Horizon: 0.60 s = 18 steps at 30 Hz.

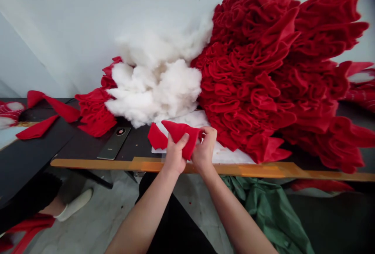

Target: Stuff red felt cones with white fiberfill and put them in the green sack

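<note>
- Triangular red fabric piece (pixel 178 132): up in both hands just above the table's near edge, point toward upper left, wide end rightward.
- Left hand (pixel 175 154): closed around the lower side of the piece, thumb laid flat over the top.
- Right hand (pixel 206 146): narrow grip, fingers curled onto the wide end; fingertips partly hidden, depth of the hold can't be told.
- Second red piece (pixel 156 136): just left of the held one, partly on the white sheet (pixel 227 154), which runs beneath the hands nearly to the edge.
- Near edge: orange-brown tape strip (pixel 102 163) along it; both wrists over this line.
- Leftward room: a strip of dark tabletop (pixel 135 143) between sheet and smartphone (pixel 115 143), the phone's lower end near the tape.
- Far side: white fiber stuffing (pixel 155 90) heaped toward the wall (pixel 88 23), its front close to the sheet.
- Right side: tall red fabric pile (pixel 252 74) bounds the workspace, lowest folds overlapping the sheet.
- Left of stuffing: smaller red stack (pixel 96 111), touching it.
- Below edge: green cloth (pixel 268 205) at right.
</note>
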Each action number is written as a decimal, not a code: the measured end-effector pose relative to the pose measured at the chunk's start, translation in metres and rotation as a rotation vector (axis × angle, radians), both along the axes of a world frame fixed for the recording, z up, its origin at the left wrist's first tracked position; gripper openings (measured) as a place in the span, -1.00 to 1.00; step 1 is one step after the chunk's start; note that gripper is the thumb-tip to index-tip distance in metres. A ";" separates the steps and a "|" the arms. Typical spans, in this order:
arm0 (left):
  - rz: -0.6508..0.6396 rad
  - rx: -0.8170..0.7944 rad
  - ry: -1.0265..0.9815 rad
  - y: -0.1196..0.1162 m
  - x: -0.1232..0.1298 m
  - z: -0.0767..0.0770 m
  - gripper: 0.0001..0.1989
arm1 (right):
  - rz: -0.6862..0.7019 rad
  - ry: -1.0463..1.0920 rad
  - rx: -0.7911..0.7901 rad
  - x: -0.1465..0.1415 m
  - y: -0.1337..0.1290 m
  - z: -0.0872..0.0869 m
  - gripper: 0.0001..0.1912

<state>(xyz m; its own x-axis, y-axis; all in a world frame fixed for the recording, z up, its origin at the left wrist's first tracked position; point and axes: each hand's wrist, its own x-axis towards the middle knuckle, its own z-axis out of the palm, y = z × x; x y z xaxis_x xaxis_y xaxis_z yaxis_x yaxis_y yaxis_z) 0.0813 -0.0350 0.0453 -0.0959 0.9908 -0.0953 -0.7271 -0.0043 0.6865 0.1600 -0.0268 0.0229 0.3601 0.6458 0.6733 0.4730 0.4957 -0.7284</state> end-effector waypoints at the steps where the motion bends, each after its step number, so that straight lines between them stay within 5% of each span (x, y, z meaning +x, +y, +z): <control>1: 0.031 -0.021 -0.026 0.003 -0.004 0.002 -0.41 | -0.058 -0.074 0.098 0.001 -0.003 -0.001 -0.75; 5: 0.033 -0.022 -0.076 0.012 -0.020 0.010 -0.52 | 0.056 -0.406 0.258 0.007 -0.019 -0.003 -0.59; 11: -0.064 0.044 -0.062 0.007 -0.026 0.011 -0.53 | 0.249 -0.601 0.022 0.013 -0.022 -0.001 -0.43; 15: -0.151 -0.019 -0.070 0.008 -0.028 0.008 -0.57 | 0.142 -0.735 -0.004 0.011 -0.027 -0.004 -0.55; 18: -0.166 -0.020 -0.066 0.009 -0.028 0.009 -0.55 | 0.138 -0.789 0.021 0.010 -0.030 -0.011 -0.42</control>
<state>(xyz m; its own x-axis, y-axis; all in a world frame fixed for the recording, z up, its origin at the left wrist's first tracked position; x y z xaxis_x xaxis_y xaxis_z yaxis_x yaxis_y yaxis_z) 0.0528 -0.0264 0.0541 0.0762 0.9903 -0.1161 -0.7598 0.1331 0.6364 0.1701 -0.0565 0.0120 -0.3098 0.6342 0.7084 0.7780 0.5974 -0.1946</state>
